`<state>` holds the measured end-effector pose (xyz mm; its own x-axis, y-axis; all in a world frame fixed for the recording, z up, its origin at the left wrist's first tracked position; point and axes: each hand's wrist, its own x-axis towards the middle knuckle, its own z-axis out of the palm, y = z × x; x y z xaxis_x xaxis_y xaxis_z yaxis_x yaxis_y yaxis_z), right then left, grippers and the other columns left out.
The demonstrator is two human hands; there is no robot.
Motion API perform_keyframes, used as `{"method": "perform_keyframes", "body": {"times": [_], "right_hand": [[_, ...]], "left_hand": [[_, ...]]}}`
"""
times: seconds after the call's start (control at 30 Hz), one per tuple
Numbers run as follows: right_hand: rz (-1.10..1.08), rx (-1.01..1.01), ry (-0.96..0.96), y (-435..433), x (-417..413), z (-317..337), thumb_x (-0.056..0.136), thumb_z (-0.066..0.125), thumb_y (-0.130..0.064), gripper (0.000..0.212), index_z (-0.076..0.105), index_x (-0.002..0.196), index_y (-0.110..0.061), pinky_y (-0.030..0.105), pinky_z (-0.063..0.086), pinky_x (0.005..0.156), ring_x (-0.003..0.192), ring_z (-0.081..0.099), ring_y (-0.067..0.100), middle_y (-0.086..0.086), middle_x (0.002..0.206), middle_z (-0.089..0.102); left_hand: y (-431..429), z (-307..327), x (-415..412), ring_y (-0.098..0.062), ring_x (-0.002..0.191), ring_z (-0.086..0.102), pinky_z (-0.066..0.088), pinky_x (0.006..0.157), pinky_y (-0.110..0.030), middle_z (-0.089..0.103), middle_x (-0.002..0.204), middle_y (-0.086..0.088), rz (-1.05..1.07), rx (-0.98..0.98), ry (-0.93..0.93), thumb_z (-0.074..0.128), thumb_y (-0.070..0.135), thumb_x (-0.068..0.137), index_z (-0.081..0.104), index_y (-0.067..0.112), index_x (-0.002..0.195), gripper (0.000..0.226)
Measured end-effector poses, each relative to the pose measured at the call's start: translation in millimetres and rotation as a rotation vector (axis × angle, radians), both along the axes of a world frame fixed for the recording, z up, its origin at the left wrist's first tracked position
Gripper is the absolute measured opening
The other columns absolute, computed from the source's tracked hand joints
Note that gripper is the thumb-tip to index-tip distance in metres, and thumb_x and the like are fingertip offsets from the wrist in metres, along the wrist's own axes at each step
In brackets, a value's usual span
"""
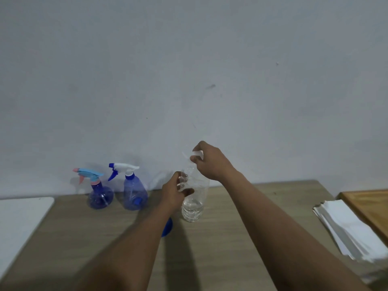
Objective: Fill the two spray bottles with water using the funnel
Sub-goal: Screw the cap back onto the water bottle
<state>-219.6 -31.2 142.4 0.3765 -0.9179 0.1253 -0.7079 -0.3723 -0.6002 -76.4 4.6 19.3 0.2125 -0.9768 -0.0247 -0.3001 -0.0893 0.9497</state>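
Note:
A clear plastic water bottle (pixel 192 208) stands on the wooden table (pixel 231 238), with water in its lower part. My left hand (pixel 175 191) grips its middle. My right hand (pixel 210 161) pinches the white cap at its top. Two blue spray bottles stand by the wall to the left: a round one with a pink and light-blue trigger head (pixel 100 196) and a taller one with a white and blue trigger head (pixel 134 191). The blue funnel (pixel 168 226) lies on the table, mostly hidden behind my left forearm.
A white board (pixel 19 219) lies at the table's left end. A stack of white papers (pixel 348 225) sits at the right edge next to an orange-brown wooden surface (pixel 369 204). A plain wall rises right behind the table.

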Motion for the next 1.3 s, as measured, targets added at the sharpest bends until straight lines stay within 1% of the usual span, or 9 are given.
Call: {"method": "perform_keyframes", "body": {"times": [0.1,0.3,0.47,0.57,0.73,0.9,1.03,1.2,1.3], "right_hand": [[-0.054,0.027,-0.055,-1.0,3.5,-2.5,0.096,0.063,-0.034,0.032,0.055,0.119,-0.014,0.032,0.044,0.076,0.097,0.059,0.022,0.006,0.117,0.064],[-0.238,-0.072,-0.031,7.0,9.1,-15.2,0.088,0.062,-0.059,0.045,0.046,0.097,-0.018,0.035,0.044,0.065,0.077,0.060,0.023,-0.002,0.084,0.063],[-0.121,-0.063,-0.069,6.5,2.2,-22.6,0.098,0.050,-0.050,0.031,0.053,0.121,-0.029,0.035,0.045,0.080,0.103,0.064,0.022,-0.004,0.114,0.069],[-0.114,-0.026,-0.116,3.6,-0.4,-21.3,0.097,0.056,-0.046,0.030,0.055,0.117,-0.024,0.036,0.049,0.082,0.103,0.062,0.020,-0.004,0.111,0.067],[-0.133,0.026,-0.263,7.9,0.6,-23.0,0.086,0.069,-0.054,0.043,0.051,0.100,-0.017,0.037,0.051,0.072,0.083,0.063,0.020,-0.001,0.091,0.065],[-0.046,0.045,-0.329,11.8,-3.3,-31.1,0.099,0.054,-0.041,0.024,0.054,0.115,-0.024,0.024,0.043,0.076,0.110,0.061,0.014,-0.005,0.116,0.067],[-0.058,0.047,-0.331,8.4,-3.3,-30.9,0.098,0.057,-0.041,0.021,0.055,0.109,-0.023,0.017,0.041,0.070,0.102,0.062,0.013,-0.005,0.110,0.068],[-0.085,0.039,-0.427,14.1,-5.3,-43.4,0.097,0.057,-0.050,0.032,0.056,0.125,-0.035,0.015,0.042,0.080,0.117,0.060,0.011,-0.011,0.115,0.067],[-0.073,0.072,-0.446,22.0,-10.8,-58.4,0.093,0.058,-0.059,0.059,0.035,0.147,-0.050,0.027,0.045,0.101,0.132,0.051,0.008,-0.009,0.137,0.058]], "left_hand": [[0.5,-2.2,0.2,-0.016,0.100,0.067,0.056,0.083,-0.024,0.067,0.109,0.002,0.007,0.003,-0.003,0.080,0.008,0.081,0.057,0.018,0.113,0.041],[6.4,2.9,-2.7,-0.010,0.096,0.065,0.050,0.078,-0.018,0.066,0.103,0.010,0.001,0.006,-0.011,0.078,0.007,0.082,0.057,0.019,0.113,0.039],[7.9,6.8,-1.0,0.003,0.091,0.061,0.043,0.061,-0.005,0.065,0.108,0.010,-0.025,0.023,-0.014,0.077,0.009,0.084,0.055,0.021,0.115,0.039],[8.4,5.2,-1.1,0.001,0.095,0.061,0.044,0.068,-0.009,0.066,0.112,0.008,-0.027,0.020,0.000,0.078,0.010,0.083,0.055,0.021,0.117,0.042],[9.0,4.4,-0.7,-0.006,0.100,0.064,0.047,0.076,-0.014,0.065,0.112,0.009,-0.029,0.018,0.022,0.078,0.008,0.082,0.056,0.021,0.117,0.043],[12.1,6.3,-0.2,-0.005,0.104,0.063,0.045,0.074,-0.012,0.065,0.115,0.008,-0.045,0.028,0.013,0.078,0.013,0.084,0.055,0.021,0.120,0.043],[13.8,5.6,-0.9,-0.009,0.107,0.063,0.043,0.074,-0.010,0.065,0.118,0.009,-0.034,0.031,0.007,0.078,0.014,0.084,0.054,0.022,0.123,0.046],[12.7,8.2,-2.1,-0.009,0.107,0.061,0.041,0.071,-0.009,0.063,0.117,0.010,-0.030,0.044,-0.010,0.079,0.019,0.083,0.054,0.023,0.123,0.047],[15.2,4.4,-2.4,-0.005,0.100,0.057,0.041,0.070,-0.011,0.060,0.110,0.014,-0.008,0.046,-0.008,0.081,0.022,0.082,0.055,0.025,0.120,0.047]]}}
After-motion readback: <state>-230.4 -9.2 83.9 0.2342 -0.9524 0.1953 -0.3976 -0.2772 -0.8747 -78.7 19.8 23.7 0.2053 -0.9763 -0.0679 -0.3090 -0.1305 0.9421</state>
